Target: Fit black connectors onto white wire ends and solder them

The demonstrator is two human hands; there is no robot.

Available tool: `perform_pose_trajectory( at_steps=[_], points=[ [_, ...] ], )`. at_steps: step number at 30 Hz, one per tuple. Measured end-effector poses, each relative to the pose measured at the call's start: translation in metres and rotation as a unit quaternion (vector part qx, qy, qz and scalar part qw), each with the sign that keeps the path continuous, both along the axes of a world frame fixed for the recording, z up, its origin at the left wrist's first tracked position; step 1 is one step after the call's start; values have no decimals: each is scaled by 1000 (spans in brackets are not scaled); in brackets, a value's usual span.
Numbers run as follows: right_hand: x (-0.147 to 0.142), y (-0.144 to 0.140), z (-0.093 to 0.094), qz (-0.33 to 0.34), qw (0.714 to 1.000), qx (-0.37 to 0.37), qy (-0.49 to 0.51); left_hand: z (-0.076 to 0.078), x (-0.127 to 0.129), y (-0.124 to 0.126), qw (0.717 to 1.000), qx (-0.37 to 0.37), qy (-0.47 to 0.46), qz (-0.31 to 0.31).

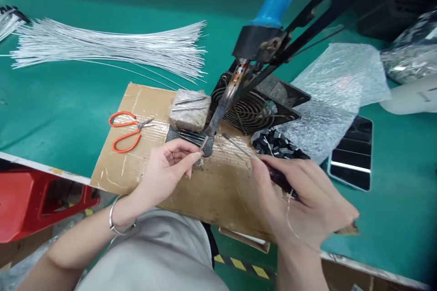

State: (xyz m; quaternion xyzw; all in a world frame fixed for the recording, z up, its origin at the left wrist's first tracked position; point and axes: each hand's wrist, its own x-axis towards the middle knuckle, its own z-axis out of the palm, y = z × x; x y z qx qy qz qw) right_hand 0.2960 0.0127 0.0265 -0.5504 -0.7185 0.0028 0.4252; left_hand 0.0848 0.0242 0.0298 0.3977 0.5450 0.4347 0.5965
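My left hand (174, 163) is closed in a pinch on a small thin metal piece (204, 142), held beside the lower end of a blue-handled soldering iron (221, 107). That iron points down from a black bracket. In my right hand (303, 195) is a screwdriver-like tool with a dark handle (280, 179), its slim metal shaft (237, 144) pointing up and left toward the iron. The shaft's tip is apart from the left fingers. Behind the left hand, a pale block (189, 121) carries two metal rods (187, 108). Other thin rods lie on a dark plate below it.
Orange-handled scissors (139, 125) lie on the cardboard (211, 195). Behind the iron stands a black fan (251, 109). A bag of black parts (276, 143), bubble wrap (341, 82) and a phone (353, 154) lie right. White wires (112, 45) are at back left, a red stool (20, 200) below.
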Motion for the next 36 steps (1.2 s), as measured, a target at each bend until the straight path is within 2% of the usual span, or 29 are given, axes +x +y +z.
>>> perform_pose_trajectory(
  at_steps=[11,22,28,32,36],
  points=[
    [-1,7,9,46,997,29,-47,9,4,5,1000,19,5,16],
    [5,9,12,62,997,2,-41,14,8,7,999,23,9,35],
    [10,16,23,77,989,28,-120,14,9,7,999,27,-13,39],
    [15,28,35,73,992,-27,-101,13,9,7,999,26,-18,44],
    [20,39,43,136,987,-58,-70,13,10,7,998,21,-23,45]
  ],
)
